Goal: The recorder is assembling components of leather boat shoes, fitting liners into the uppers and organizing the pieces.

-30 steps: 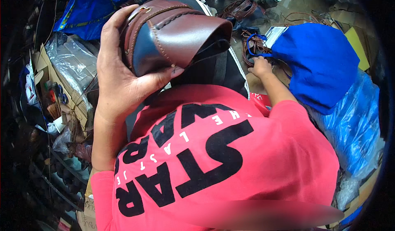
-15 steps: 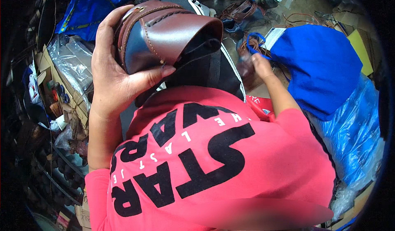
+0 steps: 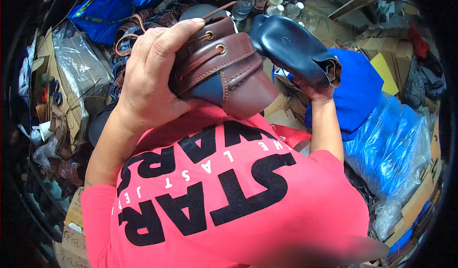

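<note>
My left hand [image 3: 145, 79] is wrapped round a brown and navy leather shoe upper [image 3: 241, 79], holding it in front of my chest. Brass eyelets, a leather lace and stitched seams show on its side. Farther right, my right hand [image 3: 317, 92] grips a second shoe upper [image 3: 296, 48] from beneath. This one is glossy dark navy, its smooth rounded side facing up, and it hides most of my fingers. The two uppers are close together at their near sides; I cannot tell whether they touch.
Plastic bottles [image 3: 244, 5] stand at the back. More leather uppers with laces [image 3: 129, 39] are heaped behind my left hand. Blue cloth [image 3: 358, 84] and clear plastic sheeting [image 3: 389, 146] lie at the right. Scissors [image 3: 57, 94] and cardboard [image 3: 71, 122] are at the left.
My right hand has come up from beside the blue cloth with the dark shoe upper in it. My left hand has turned the brown upper, so its eyelets and lace now show.
</note>
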### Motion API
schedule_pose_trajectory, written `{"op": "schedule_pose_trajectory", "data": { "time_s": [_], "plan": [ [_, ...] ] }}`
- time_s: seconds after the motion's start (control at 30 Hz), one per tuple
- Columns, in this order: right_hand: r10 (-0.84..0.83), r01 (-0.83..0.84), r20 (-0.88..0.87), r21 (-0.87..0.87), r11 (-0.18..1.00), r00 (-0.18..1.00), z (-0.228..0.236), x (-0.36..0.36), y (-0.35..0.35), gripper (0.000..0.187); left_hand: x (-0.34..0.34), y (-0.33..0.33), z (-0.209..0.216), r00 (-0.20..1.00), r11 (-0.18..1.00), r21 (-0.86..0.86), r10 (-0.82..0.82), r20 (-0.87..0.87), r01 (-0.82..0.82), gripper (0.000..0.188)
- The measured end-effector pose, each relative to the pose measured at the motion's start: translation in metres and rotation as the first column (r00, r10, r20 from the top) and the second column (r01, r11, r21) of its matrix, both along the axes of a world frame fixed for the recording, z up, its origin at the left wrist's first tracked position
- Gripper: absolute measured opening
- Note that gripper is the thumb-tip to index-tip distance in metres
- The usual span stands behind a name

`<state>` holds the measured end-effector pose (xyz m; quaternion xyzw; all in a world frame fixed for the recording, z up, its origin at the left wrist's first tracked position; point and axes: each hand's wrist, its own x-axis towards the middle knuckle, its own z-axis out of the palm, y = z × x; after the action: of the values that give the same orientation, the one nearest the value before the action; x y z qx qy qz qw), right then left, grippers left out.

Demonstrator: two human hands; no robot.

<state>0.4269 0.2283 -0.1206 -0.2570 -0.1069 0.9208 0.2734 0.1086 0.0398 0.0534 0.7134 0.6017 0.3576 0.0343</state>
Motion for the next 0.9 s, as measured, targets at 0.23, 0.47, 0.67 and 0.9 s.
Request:
{"op": "schedule_pose_trajectory", "data": {
  "time_s": [0.23,0.47,0.67,0.9],
  "plan": [
    [0.158,-0.139,-0.334,0.080,0.987,0.929,0.022,-0.022,0.003,0.070,-0.012,0.006,-0.030,0.940,0.928,0.368,0.076,-0.333,0.055,0.053],
    [-0.102,0.079,0.072,0.272,0.959,0.992,0.055,-0.035,0.010,0.061,0.009,-0.008,-0.056,0.893,0.982,0.041,-0.151,-0.425,0.186,0.016],
    [-0.142,0.111,0.071,0.331,0.937,0.987,0.049,-0.035,0.027,0.061,-0.004,-0.007,-0.053,0.900,0.991,-0.017,-0.129,-0.416,0.134,0.012],
    [-0.019,0.025,-0.025,0.275,0.961,1.000,0.067,-0.051,0.023,0.062,-0.013,0.000,-0.043,0.901,0.980,-0.078,-0.198,-0.385,0.182,0.013]
  ]
}}
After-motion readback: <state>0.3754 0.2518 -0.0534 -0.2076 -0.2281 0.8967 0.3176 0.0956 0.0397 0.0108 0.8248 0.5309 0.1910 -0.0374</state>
